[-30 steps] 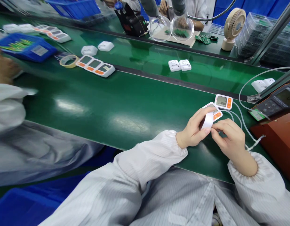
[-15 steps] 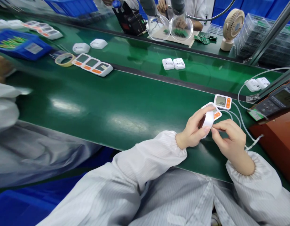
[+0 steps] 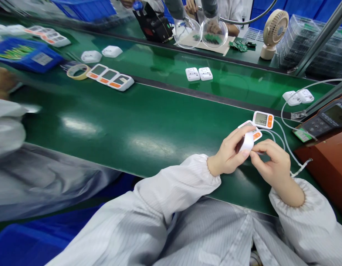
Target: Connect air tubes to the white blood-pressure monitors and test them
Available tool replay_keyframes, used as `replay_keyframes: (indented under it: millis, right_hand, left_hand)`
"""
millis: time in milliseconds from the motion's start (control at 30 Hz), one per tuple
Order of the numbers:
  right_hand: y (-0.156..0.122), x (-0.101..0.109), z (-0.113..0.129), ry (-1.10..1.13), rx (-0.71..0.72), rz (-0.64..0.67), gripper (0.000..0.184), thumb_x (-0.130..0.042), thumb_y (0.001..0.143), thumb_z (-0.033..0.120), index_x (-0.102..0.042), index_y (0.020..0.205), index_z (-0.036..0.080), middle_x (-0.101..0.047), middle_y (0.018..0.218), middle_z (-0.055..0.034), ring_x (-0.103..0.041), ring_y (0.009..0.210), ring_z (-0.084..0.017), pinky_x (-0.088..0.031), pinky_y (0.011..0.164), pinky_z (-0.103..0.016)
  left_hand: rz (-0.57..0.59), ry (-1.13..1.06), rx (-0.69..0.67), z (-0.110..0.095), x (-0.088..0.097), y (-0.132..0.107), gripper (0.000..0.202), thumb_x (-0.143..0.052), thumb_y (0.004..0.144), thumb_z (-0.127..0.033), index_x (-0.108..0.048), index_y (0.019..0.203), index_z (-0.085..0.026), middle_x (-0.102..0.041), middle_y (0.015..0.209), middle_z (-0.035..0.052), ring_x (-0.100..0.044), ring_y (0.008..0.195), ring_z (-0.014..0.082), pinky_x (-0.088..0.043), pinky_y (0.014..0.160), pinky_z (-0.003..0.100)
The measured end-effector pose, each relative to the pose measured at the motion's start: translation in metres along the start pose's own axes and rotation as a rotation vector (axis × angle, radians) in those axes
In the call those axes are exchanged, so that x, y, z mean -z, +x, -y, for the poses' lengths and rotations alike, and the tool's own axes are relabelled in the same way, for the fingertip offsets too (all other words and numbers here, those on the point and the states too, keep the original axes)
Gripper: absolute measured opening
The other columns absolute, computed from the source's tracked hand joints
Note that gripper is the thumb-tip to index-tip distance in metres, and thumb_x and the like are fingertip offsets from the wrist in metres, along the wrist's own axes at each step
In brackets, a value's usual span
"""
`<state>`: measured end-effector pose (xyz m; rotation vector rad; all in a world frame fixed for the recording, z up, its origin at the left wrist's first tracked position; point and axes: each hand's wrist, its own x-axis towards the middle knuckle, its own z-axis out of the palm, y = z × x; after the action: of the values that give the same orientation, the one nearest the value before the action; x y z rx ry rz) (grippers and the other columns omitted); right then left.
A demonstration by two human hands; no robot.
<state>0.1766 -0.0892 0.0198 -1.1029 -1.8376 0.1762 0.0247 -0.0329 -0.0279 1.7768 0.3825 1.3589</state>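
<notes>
My left hand (image 3: 229, 153) is closed round a small white device with an orange button (image 3: 250, 136), tilted on its edge above the green belt (image 3: 148, 122). My right hand (image 3: 270, 164) pinches at the device's near end, its fingers touching the left thumb. Just behind stands a second white device (image 3: 263, 120) with a lit display reading digits and an orange side. Thin white tubes (image 3: 284, 142) run from these devices toward the right.
A row of three devices (image 3: 109, 77) and a tape roll (image 3: 78, 71) lie at left. White units (image 3: 199, 74) ride the far belt. A meter (image 3: 326, 120), brown box (image 3: 326, 166), fan (image 3: 273, 33) stand right. Another person's sleeve (image 3: 7, 125) is at left.
The white units on the far belt have drifted left. My hands have stayed in place, with the device turned slightly in my fingers.
</notes>
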Motion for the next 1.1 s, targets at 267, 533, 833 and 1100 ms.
replay_keyframes:
  millis: [267,533,833,1100]
  right_hand:
    - [-0.009,-0.003,-0.006,-0.149,0.11,-0.151,0.025,-0.069,0.092,0.025,-0.061,0.115,0.024,-0.065,0.084,-0.0028,-0.063,0.069,-0.018,-0.055,0.061,-0.032]
    - [-0.019,-0.011,-0.014,-0.031,-0.165,0.068,0.055,-0.052,0.102,0.033,-0.039,0.154,0.021,-0.071,0.082,-0.003,-0.061,0.053,-0.016,-0.052,0.05,-0.026]
    - [-0.019,-0.006,-0.025,0.037,-0.305,-0.051,0.047,-0.046,0.105,0.034,-0.05,0.15,0.02,-0.072,0.089,-0.0074,-0.059,0.048,-0.015,-0.051,0.043,-0.027]
    - [-0.019,-0.007,-0.019,0.075,-0.303,-0.037,0.047,-0.044,0.106,0.035,-0.048,0.151,0.021,-0.073,0.093,-0.0079,-0.06,0.049,-0.015,-0.053,0.043,-0.027]
  left_hand:
    - [-0.112,-0.232,0.261,0.002,-0.004,0.003,0.091,-0.071,0.083,-0.06,-0.025,0.154,-0.027,-0.057,0.125,0.0114,-0.065,0.093,0.0204,-0.056,0.08,0.036]
    - [-0.012,-0.322,0.448,0.001,0.004,0.007,0.081,-0.073,0.085,-0.055,-0.028,0.149,-0.033,-0.061,0.106,0.0055,-0.057,0.061,0.0107,-0.051,0.052,0.026]
    - [0.188,-0.451,0.444,-0.008,0.002,0.007,0.081,-0.067,0.092,-0.037,-0.014,0.153,-0.038,-0.056,0.133,0.012,-0.067,0.075,0.0136,-0.058,0.058,0.027]
    - [0.17,-0.462,0.429,-0.009,0.002,0.008,0.077,-0.07,0.09,-0.035,-0.021,0.15,-0.037,-0.052,0.137,0.0116,-0.067,0.081,0.0145,-0.058,0.059,0.027]
